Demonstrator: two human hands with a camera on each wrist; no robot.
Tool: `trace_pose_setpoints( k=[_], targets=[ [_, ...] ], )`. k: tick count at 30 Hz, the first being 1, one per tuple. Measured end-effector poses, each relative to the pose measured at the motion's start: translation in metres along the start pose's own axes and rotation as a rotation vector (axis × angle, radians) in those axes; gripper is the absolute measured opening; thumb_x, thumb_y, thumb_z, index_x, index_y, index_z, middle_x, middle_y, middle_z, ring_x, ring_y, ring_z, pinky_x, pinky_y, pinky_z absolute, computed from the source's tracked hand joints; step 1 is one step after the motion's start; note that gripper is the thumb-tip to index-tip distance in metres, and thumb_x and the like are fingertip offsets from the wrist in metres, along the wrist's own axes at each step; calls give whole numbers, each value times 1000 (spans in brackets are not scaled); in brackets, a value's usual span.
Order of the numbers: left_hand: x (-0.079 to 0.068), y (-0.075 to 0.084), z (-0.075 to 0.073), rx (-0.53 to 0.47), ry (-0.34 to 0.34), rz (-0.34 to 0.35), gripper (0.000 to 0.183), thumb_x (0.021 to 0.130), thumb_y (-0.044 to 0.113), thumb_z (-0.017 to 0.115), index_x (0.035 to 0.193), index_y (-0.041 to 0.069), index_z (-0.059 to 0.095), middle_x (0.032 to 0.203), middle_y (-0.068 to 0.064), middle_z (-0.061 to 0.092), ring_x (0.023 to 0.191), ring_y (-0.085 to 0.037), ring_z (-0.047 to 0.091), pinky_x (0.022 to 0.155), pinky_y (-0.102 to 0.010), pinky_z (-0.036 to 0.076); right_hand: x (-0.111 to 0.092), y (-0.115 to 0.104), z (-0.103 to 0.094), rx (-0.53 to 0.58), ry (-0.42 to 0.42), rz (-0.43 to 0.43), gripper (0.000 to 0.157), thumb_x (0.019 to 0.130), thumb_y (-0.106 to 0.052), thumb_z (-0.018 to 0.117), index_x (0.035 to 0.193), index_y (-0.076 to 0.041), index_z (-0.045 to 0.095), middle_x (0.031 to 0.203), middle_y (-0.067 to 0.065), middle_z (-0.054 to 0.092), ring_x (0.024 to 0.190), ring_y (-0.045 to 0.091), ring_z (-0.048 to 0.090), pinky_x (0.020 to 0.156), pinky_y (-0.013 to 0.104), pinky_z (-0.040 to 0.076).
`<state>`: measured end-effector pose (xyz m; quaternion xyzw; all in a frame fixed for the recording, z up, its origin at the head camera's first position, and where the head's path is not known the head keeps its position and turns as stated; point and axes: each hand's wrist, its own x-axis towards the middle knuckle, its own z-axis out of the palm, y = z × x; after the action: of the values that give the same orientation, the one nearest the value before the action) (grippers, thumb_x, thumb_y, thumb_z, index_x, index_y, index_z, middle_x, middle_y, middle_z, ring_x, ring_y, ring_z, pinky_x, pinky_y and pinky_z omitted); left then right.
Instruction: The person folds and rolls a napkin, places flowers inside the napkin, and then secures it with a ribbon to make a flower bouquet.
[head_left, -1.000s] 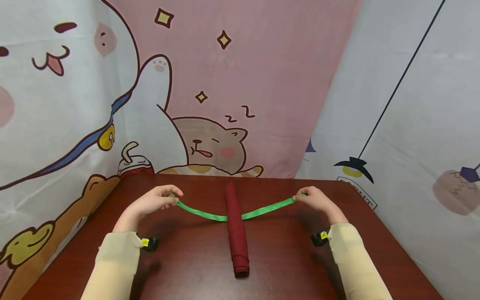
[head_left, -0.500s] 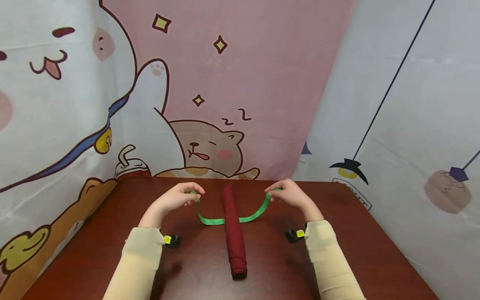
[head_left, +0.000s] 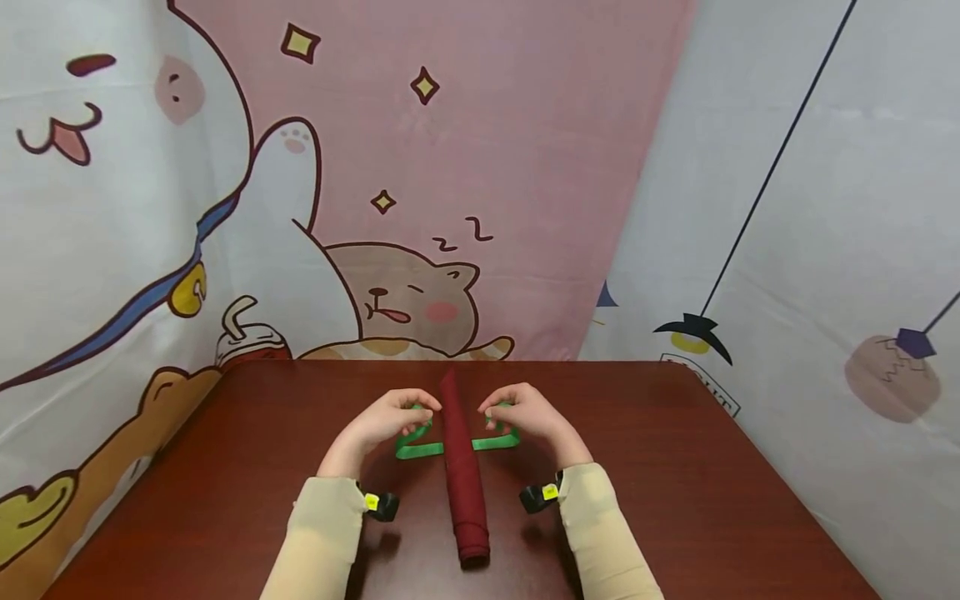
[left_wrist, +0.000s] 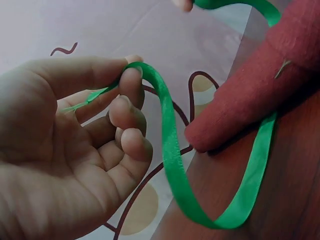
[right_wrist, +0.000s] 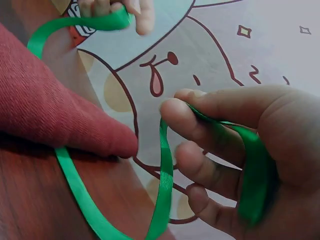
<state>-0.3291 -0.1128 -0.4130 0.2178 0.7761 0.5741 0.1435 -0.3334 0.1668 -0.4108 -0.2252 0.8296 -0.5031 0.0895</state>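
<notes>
A dark red rolled cloth (head_left: pixel 465 483) lies lengthwise on the table, its far end narrowing to a point. Under it runs a green ribbon (head_left: pixel 495 442), which comes out on both sides and curves up to the hands. My left hand (head_left: pixel 393 417) pinches one end between thumb and forefinger; in the left wrist view the ribbon (left_wrist: pixel 172 165) loops down from the fingertips, its frayed tip behind them. On the other side my right hand (head_left: pixel 528 415) pinches the ribbon near its other end, and a short tail (right_wrist: pixel 252 185) hangs across the palm in the right wrist view.
The brown wooden table (head_left: pixel 675 500) has its far edge against a cartoon-printed cloth backdrop (head_left: pixel 540 208). Small black wrist cameras (head_left: pixel 384 507) are worn under both cream sleeves (head_left: pixel 318 533).
Both hands have come inward from wide apart to either side of the rolled cloth, still pinching the ribbon. Its taut sides have slackened into loops.
</notes>
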Motion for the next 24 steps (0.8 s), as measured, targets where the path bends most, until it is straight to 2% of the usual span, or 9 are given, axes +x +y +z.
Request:
trace_pose_setpoints(
  k=[3,5,9,13,18,20,24],
  targets=[
    [2,-2,5,-20,-6,-9,24,95,8,59,113,-7,61,75,-7,52,63,-19,46,61,-30,41,3,2,6,14,-21,9,22,94,-12,62,104,6,70,89,22,70,79,41,65,65,46,52],
    [3,-2,6,-14,2,-13,24,95,9,59,112,-8,62,74,-7,52,63,-18,46,62,-31,41,5,3,8,12,-24,18,23,95,-13,60,105,5,70,93,21,71,84,41,65,66,44,51],
    [4,-2,5,15,38,-29,22,94,11,62,105,-7,66,75,-4,56,64,-16,49,64,-31,43,7,6,8,30,-25,41,28,97,-9,47,108,1,70,98,17,71,74,44,54,63,45,44],
    [3,-3,2,22,48,-32,25,94,11,62,105,-10,66,79,-5,62,67,-16,53,66,-32,47,8,8,7,66,-66,54,36,94,-4,37,112,1,69,103,15,71,69,46,40,64,45,40],
    [4,-6,1,-15,7,-19,29,98,11,53,110,-12,65,93,-11,69,77,-22,63,74,-36,53,9,16,2,69,-103,41,35,94,1,38,114,3,66,108,21,68,70,41,49,67,40,41],
    [3,-7,0,-35,-15,-15,30,99,8,47,112,-13,64,99,-15,68,81,-24,65,78,-38,53,9,20,1,62,-110,34,35,93,4,39,114,4,66,108,21,68,77,40,57,66,39,40],
    [3,-8,-3,-48,-37,-16,33,96,-1,38,115,-14,62,105,-18,67,86,-26,66,81,-40,53,9,26,-3,61,-120,25,37,87,8,40,115,5,65,106,22,68,92,40,64,69,45,45]
  ],
)
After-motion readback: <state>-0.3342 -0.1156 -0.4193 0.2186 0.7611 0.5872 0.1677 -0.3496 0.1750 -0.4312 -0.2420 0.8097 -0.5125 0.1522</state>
